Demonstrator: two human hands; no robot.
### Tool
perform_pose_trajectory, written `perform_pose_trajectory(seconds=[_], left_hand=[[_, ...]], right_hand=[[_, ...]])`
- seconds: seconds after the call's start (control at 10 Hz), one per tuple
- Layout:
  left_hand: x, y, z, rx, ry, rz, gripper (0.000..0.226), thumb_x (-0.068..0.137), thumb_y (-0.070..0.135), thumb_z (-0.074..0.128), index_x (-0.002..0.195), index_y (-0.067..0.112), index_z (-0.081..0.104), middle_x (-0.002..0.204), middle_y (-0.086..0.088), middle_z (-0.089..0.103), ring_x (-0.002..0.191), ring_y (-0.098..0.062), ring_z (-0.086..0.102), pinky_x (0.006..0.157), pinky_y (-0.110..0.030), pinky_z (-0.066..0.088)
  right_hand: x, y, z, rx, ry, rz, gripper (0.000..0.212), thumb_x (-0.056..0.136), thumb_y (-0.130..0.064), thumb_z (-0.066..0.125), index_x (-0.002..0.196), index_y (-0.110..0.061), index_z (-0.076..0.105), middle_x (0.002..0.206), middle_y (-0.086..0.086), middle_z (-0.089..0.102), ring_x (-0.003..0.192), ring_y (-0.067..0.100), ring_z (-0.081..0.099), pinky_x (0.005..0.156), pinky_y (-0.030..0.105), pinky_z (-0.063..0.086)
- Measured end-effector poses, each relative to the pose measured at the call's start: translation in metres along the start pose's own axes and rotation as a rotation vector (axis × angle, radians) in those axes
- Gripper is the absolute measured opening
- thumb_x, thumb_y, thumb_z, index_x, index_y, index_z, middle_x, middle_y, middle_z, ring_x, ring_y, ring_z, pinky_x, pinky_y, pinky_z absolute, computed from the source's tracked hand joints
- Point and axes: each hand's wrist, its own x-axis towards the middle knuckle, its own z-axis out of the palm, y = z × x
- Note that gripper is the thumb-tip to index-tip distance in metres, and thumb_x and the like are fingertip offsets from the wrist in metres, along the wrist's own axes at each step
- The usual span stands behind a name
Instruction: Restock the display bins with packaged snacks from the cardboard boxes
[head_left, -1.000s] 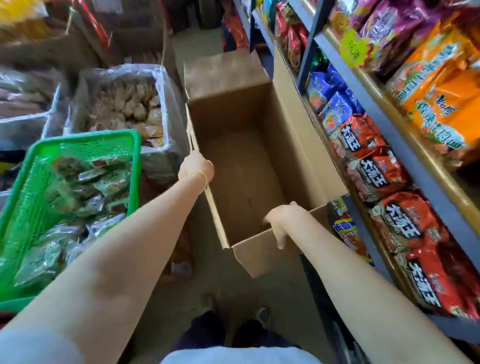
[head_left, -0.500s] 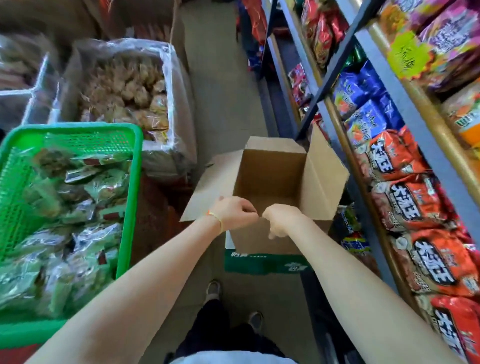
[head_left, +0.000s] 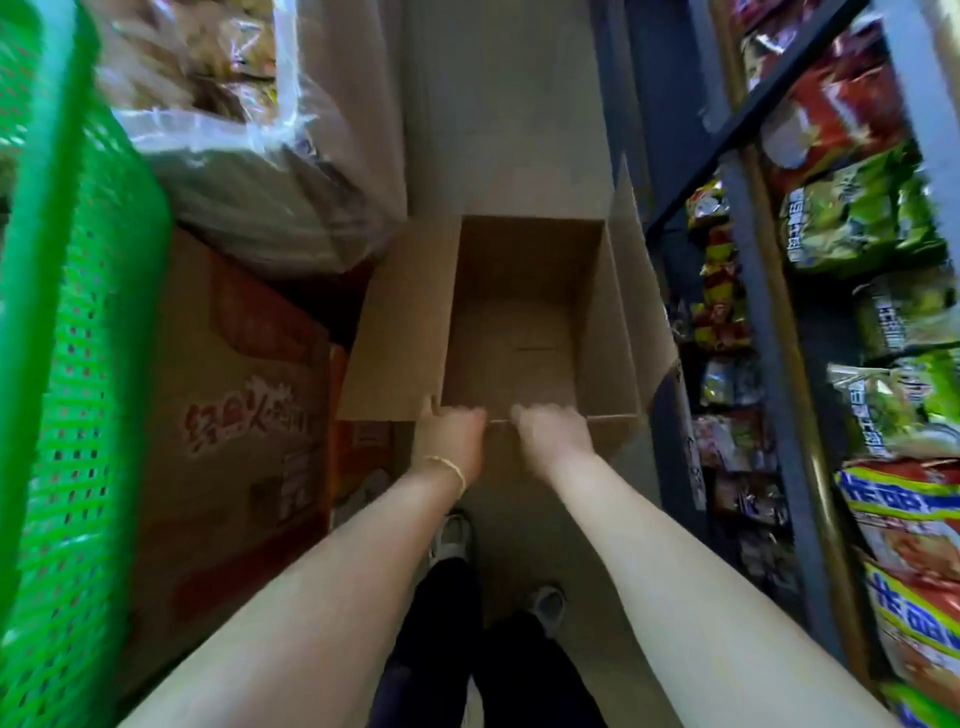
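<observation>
Gripping the near rim of the empty cardboard box (head_left: 524, 317) low in the aisle, the left hand (head_left: 451, 435) and right hand (head_left: 556, 435) are blurred, fingers curled over the edge. Left, a printed carton (head_left: 234, 395) bears red Chinese characters, unreadable; right, shelved snack bags (head_left: 878, 218) are smeared.

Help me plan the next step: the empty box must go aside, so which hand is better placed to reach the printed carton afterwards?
Left. The left hand grips the empty cardboard box on the side nearest the printed carton; the right hand sits toward the shelf.
</observation>
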Motion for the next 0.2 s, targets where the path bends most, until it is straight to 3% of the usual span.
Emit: perform_pose_trajectory(seconds=[0.1,0.2], left_hand=[[0.0117,-0.0078,0.0309,-0.095,-0.117,-0.047,0.040,0.094,0.006,0.047,0.131,0.019,0.054,0.122,-0.007,0.063,0.114,-0.027,0.059,0.105,-0.042,0.038],[0.0071,-0.0076,0.0389,-0.269,-0.070,-0.090,0.028,0.097,0.016,0.047,0.120,0.020,0.062,0.116,-0.008,0.066,0.104,-0.029,0.064,0.088,-0.041,0.053]], right_hand=[[0.0104,-0.0025,0.0236,0.022,-0.061,-0.041,0.044,0.098,0.000,0.041,0.138,-0.014,0.052,0.134,0.011,0.058,0.123,0.029,0.055,0.104,0.039,0.040],[0.0055,-0.0002,0.0329,0.102,-0.088,-0.018,0.043,0.096,0.001,0.042,0.133,-0.016,0.056,0.132,0.010,0.060,0.118,0.030,0.059,0.097,0.037,0.046]])
